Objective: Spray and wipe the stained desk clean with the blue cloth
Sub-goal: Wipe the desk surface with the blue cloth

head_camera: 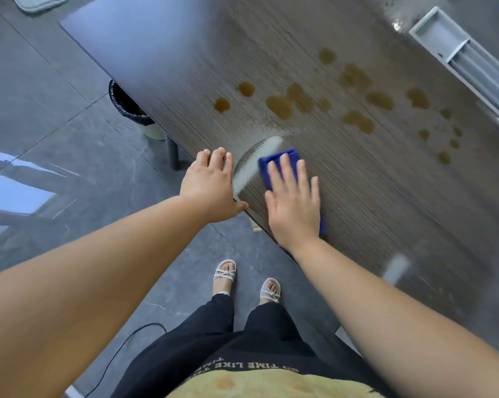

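The dark wood-grain desk (271,47) runs diagonally across the head view. Several brown stains (282,106) are scattered over its middle and right. My right hand (294,202) lies flat with straight, spread fingers on the folded blue cloth (274,162), pressing it to the desk near the front edge. A wet smeared streak (254,162) curves just left of the cloth. My left hand (211,185) rests on the desk's front edge, fingers over the top and thumb along the edge. No spray bottle is in view.
A grey cable tray (466,64) is set into the desk at the upper right. A bin with a black liner (133,110) stands on the floor under the desk's edge. My feet in sandals (245,280) stand on grey tiles, a black cable (122,349) beside them.
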{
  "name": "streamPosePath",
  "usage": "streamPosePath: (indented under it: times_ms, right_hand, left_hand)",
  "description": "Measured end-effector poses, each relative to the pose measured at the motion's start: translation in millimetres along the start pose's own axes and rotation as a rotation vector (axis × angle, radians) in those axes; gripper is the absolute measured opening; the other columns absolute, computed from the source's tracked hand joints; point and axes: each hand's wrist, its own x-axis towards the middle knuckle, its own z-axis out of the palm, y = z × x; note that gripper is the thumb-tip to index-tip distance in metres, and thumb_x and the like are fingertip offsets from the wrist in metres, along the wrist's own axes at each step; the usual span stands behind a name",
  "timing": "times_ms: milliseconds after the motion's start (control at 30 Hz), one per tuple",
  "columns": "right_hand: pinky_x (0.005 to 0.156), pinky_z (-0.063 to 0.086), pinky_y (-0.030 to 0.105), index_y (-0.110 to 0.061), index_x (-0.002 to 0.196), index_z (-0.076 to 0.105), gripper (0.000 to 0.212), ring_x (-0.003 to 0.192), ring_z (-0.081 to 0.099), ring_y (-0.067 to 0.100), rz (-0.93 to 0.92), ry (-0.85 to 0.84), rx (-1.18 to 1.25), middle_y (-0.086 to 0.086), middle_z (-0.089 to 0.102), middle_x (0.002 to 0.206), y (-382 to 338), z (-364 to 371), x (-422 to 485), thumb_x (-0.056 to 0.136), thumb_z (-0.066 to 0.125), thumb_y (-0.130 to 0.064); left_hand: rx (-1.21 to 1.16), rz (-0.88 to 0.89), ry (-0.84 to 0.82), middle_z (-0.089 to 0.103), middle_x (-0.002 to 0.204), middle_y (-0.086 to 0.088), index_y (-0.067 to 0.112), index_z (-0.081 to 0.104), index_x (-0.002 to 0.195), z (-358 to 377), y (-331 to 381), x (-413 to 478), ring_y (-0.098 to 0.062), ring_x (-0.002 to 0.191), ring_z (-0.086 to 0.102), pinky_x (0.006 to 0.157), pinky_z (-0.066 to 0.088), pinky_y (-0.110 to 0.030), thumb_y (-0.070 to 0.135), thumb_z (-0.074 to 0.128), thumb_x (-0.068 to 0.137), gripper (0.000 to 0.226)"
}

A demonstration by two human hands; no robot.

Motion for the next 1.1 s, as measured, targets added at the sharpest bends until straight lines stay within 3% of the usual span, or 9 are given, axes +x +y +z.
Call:
streamPosePath:
  times_ms: [100, 167, 300, 367, 567, 733, 800, 1000, 1100]
  right_hand:
    - [0.111, 0.024, 0.051, -0.025, 0.142, 0.039, 0.049, 0.139, 0.029, 0.03, -0.463, -0.053, -0.023, 0.002, 0.035, 0.151, 47, -3, -22, 0.094, 0.035, -0.034]
    - [0.11, 0.023, 0.051, -0.027, 0.141, 0.036, 0.049, 0.139, 0.028, 0.027, -0.487, -0.05, -0.063, 0.0, 0.035, 0.15, 87, -9, -17, 0.092, 0.036, -0.033]
    - [0.114, 0.017, 0.053, -0.024, 0.148, 0.028, 0.052, 0.145, 0.016, 0.028, 0.233, 0.025, 0.019, 0.0, 0.02, 0.157, 76, -14, 19, 0.097, 0.029, -0.033]
    - [0.114, 0.012, 0.051, -0.022, 0.149, 0.025, 0.052, 0.145, 0.013, 0.029, 0.36, 0.044, 0.027, 0.002, 0.016, 0.158, 39, -10, 22, 0.099, 0.032, -0.035]
    - [0.112, 0.023, 0.053, -0.026, 0.143, 0.036, 0.05, 0.14, 0.028, 0.027, -0.443, -0.098, -0.044, 0.001, 0.034, 0.151, 84, -10, -17, 0.094, 0.035, -0.035]
    - [0.116, 0.012, 0.054, -0.025, 0.151, 0.019, 0.052, 0.146, 0.007, 0.027, 0.266, -0.033, 0.013, 0.0, 0.011, 0.159, 113, -24, 37, 0.1, 0.028, -0.035]
    - [0.116, 0.005, 0.051, -0.023, 0.152, 0.011, 0.055, 0.146, 0.001, 0.028, 0.367, -0.032, 0.001, 0.001, 0.002, 0.16, 81, -22, 49, 0.101, 0.027, -0.037]
    - [0.109, 0.025, 0.053, -0.027, 0.142, 0.039, 0.051, 0.138, 0.032, 0.028, -0.523, -0.117, -0.063, 0.0, 0.038, 0.15, 123, -18, 19, 0.093, 0.035, -0.04]
    - [0.107, 0.03, 0.059, -0.026, 0.142, 0.039, 0.052, 0.138, 0.033, 0.029, -0.317, -0.049, -0.055, 0.0, 0.037, 0.15, 158, -24, 38, 0.092, 0.033, -0.038]
  left_hand:
    - [-0.021, 0.01, -0.001, 0.009, 0.155, -0.011, 0.007, 0.005, 0.15, 1, -1, 1, -0.031, 0.14, 0.011, 0.114, 0.014, -0.035, 0.07, 0.047, 0.081, 0.103]
    - [-0.051, 0.008, -0.01, 0.013, 0.153, -0.011, 0.008, 0.009, 0.149, 1, -2, 3, -0.032, 0.137, 0.015, 0.113, 0.018, -0.036, 0.07, 0.05, 0.079, 0.102]
    - [-0.23, -0.091, 0.007, 0.031, 0.138, -0.009, 0.01, 0.038, 0.136, -6, 1, 14, -0.031, 0.125, 0.029, 0.098, 0.037, -0.039, 0.059, 0.052, 0.084, 0.072]
    - [-0.269, -0.146, 0.042, 0.035, 0.133, -0.009, 0.011, 0.044, 0.131, -13, 8, 19, -0.031, 0.122, 0.032, 0.092, 0.04, -0.04, 0.054, 0.05, 0.088, 0.061]
    - [-0.282, -0.01, 0.081, 0.032, 0.139, -0.007, 0.015, 0.038, 0.137, -14, 33, 31, -0.029, 0.128, 0.026, 0.101, 0.035, -0.038, 0.048, 0.055, 0.087, 0.063]
    - [-0.232, 0.011, 0.068, 0.027, 0.144, -0.006, 0.017, 0.031, 0.142, -20, 40, 42, -0.03, 0.131, 0.024, 0.102, 0.035, -0.039, 0.05, 0.055, 0.087, 0.069]
    - [-0.207, -0.008, 0.073, 0.027, 0.144, -0.006, 0.018, 0.03, 0.143, -22, 45, 47, -0.03, 0.129, 0.026, 0.101, 0.035, -0.039, 0.051, 0.053, 0.087, 0.068]
    - [-0.072, -0.003, 0.006, 0.021, 0.149, -0.006, 0.02, 0.017, 0.148, -23, 50, 47, -0.03, 0.128, 0.026, 0.1, 0.037, -0.037, 0.066, 0.053, 0.08, 0.09]
    - [-0.059, 0.0, -0.011, 0.022, 0.148, -0.005, 0.022, 0.018, 0.148, -26, 48, 48, -0.029, 0.126, 0.027, 0.1, 0.039, -0.038, 0.069, 0.052, 0.078, 0.092]
